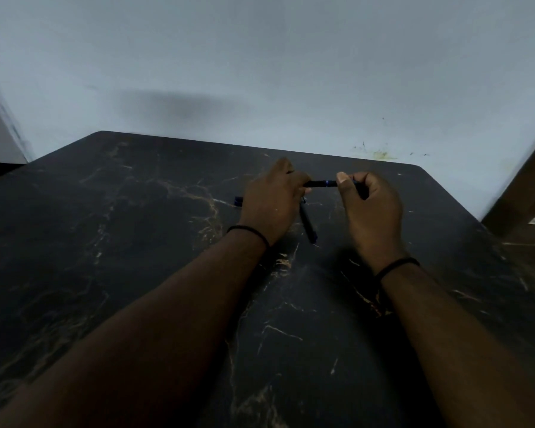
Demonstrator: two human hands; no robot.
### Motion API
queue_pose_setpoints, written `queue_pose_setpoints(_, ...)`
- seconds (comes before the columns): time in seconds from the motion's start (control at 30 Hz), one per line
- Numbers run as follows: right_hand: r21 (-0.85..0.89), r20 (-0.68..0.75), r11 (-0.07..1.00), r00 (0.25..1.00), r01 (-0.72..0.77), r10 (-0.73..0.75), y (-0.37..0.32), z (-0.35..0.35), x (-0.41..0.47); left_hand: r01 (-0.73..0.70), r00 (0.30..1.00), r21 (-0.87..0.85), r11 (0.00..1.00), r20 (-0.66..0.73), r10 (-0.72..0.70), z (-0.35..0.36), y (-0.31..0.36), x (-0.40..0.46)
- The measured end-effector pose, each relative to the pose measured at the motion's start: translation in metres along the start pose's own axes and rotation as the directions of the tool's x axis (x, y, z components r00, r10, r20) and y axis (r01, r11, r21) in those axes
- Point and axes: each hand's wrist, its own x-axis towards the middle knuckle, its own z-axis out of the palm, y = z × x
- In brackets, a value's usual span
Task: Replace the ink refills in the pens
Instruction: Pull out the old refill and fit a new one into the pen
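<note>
A dark pen (322, 183) with a blue ring is held level above the table between both hands. My left hand (272, 205) grips its left end and my right hand (371, 205) pinches its right end with thumb and fingers. A second dark pen (308, 222) lies on the table below, between my hands, pointing toward me. A small blue piece (238, 201) shows just left of my left hand, mostly hidden behind it.
The black marble-pattern table (136, 242) fills the lower view, its far edge against a pale wall (260, 72). A brown wooden surface (525, 211) stands at the right.
</note>
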Motion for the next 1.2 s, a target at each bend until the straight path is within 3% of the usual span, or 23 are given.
queue_pose_setpoints(0.23,-0.047,0.081,0.998,0.996,-0.030,0.033,-0.0028,-0.0010,-0.0037,-0.006,1.000,-0.009,1.000,0.011,0.006,0.0016,0.0005,0.0002)
queue_pose_setpoints(0.37,0.072,0.081,0.997,0.997,-0.011,0.005,0.0000,0.0019,-0.0005,0.010,1.000,-0.013,1.000,0.010,-0.010,0.0011,0.0007,0.0000)
queue_pose_setpoints(0.6,-0.070,0.028,0.996,0.998,0.059,-0.057,0.0058,0.0007,-0.0001,0.008,1.000,-0.034,0.999,0.023,-0.007,-0.0008,0.0012,-0.0003)
queue_pose_setpoints(0.8,0.081,0.077,0.996,0.997,0.026,-0.032,0.0004,0.0003,0.0001,0.007,1.000,-0.039,0.999,0.021,-0.007,-0.0003,0.0018,-0.0006)
queue_pose_setpoints(0.9,0.057,0.047,0.996,0.996,0.070,-0.073,0.0002,0.0020,-0.0010,0.012,1.000,-0.041,0.999,0.021,-0.012,-0.0001,0.0008,-0.0009)
queue_pose_setpoints(1.07,-0.027,0.038,0.999,0.999,0.023,-0.022,0.0055,0.0013,0.0007,-0.011,1.000,-0.034,0.999,0.015,0.011,-0.0005,0.0013,-0.0002)
queue_pose_setpoints(1.2,0.057,0.103,0.998,0.994,0.029,-0.035,0.0034,0.0009,-0.0003,-0.012,1.000,-0.034,0.999,0.021,0.013,-0.0003,0.0010,-0.0008)
